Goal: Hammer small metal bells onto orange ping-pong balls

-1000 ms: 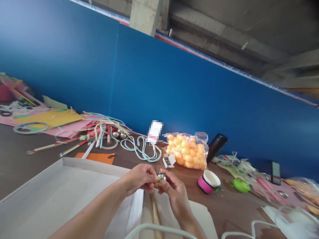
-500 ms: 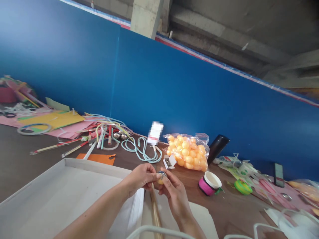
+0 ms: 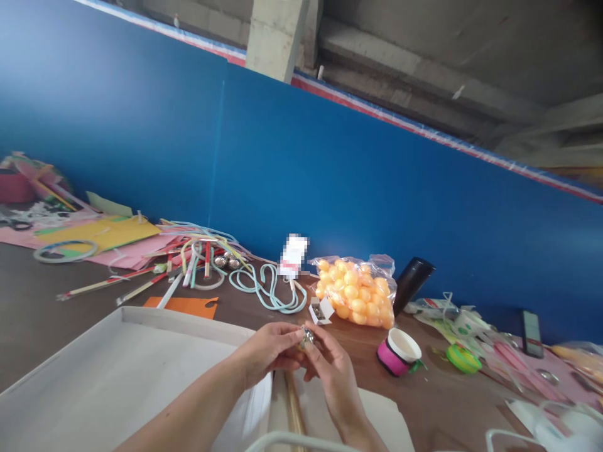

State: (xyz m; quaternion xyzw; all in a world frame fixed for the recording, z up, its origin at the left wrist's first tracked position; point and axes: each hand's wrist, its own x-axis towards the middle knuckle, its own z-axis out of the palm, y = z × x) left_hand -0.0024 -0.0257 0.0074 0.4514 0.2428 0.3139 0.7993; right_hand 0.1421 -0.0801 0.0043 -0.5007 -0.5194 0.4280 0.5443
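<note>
Got a white tray (image 3: 155, 358) left of the left hand (image 3: 264, 353), a bag of orange balls (image 3: 355, 294) beyond the right hand (image 3: 333, 370), a small box (image 3: 320, 316) past both. Clamping both hands on a shiny silver ball (image 3: 308, 337), right between them.

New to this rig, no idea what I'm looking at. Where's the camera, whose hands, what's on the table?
There is no machine here: a person works bare-handed, seen from a camera worn on their head, looking forward and down. The left hand and right hand meet near the middle, holding a shiny round metal piece in their fingertips. On the brown table lie a shallow pale tray, a light-blue cord, a small open white box, a clear bag of orange balls and a phone. Behind stands a blue panel.
</note>
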